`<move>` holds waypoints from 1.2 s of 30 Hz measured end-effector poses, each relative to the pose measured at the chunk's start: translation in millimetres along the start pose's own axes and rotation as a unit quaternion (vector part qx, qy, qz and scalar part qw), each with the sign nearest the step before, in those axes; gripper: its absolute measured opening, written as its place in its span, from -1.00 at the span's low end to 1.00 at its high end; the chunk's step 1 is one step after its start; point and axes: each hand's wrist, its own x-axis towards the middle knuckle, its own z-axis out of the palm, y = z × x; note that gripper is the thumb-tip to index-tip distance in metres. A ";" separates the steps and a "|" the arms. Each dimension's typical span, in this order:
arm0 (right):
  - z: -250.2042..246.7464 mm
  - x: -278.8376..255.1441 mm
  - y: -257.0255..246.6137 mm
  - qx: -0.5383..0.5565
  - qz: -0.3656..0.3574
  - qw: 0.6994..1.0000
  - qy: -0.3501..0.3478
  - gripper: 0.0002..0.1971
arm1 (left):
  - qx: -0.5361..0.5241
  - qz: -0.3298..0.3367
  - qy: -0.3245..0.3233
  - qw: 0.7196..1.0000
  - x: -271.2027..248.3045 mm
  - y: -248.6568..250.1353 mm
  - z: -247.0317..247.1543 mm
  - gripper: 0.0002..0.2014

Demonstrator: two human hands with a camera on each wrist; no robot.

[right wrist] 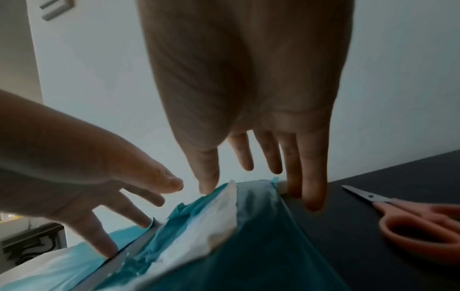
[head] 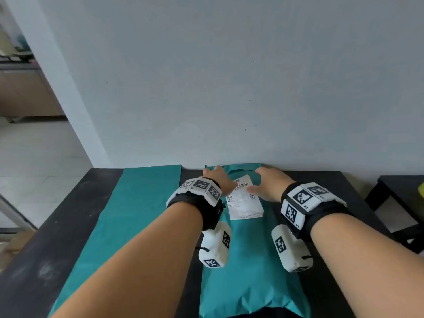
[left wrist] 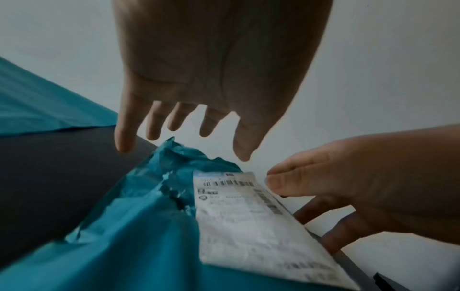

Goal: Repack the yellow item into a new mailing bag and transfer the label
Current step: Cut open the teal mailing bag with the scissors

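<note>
Head view: filled teal mailing bag (head: pixel 250 260) lies lengthwise on the dark bench (head: pixel 75 216), white label (head: pixel 244 200) stuck near its far end; flat empty teal bag (head: pixel 137 203) just beside it on the left. Yellow item not visible, presumably inside the filled bag. Left hand (head: pixel 218 177) & right hand (head: pixel 267 182) both sit over the far end, either side of the label, fingers spread, nothing held. Left wrist view: left hand (left wrist: pixel 219 78) is open, fingers (left wrist: pixel 123 135) straight, tips hovering just above the crumpled, torn-looking bag mouth (left wrist: pixel 174 157), no clear contact; right hand (left wrist: pixel 361 187) comes in low beside the label (left wrist: pixel 248 216), thumb close to its barcode edge, touching or not, can't tell. Right wrist view: right hand (right wrist: pixel 248 88) open too, fingers (right wrist: pixel 311 177) straight, thumb tip near the raised label corner (right wrist: pixel 224 212), outer fingers down past the bag's right edge toward the bench; orange-handled scissors (right wrist: pixel 410 222) lie near on the right, untouched. Risks, as I judge: label is thin & wrinkled, so a fast peel from one corner could tear it or rip through the barcode; the soft film may lift w/ the label if the bag isn't pinned by the other hand; peeled sticky side could fold onto itself. Scissors are close enough to get knocked by the right wrist.
</note>
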 end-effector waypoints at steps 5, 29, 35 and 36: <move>16.3 3.6 4.6 -0.003 0.015 0.999 -0.028 -0.33 | -0.011 -0.032 -0.007 0.999 10.7 -5.8 19.8 -0.33; 46.3 -92.5 -4.8 0.388 -0.013 0.921 -0.045 -0.10 | -0.322 0.114 0.097 0.935 -107.1 -58.4 -5.8 -0.33; 30.0 -123.7 -37.0 0.397 -0.068 0.915 -0.024 -0.57 | -0.420 0.107 0.118 0.893 -127.5 -75.9 -21.4 -0.28; 25.7 -126.8 -39.5 0.385 -0.071 0.920 -0.012 -0.62 | -0.424 0.109 0.125 0.890 -129.2 -75.0 -23.6 -0.23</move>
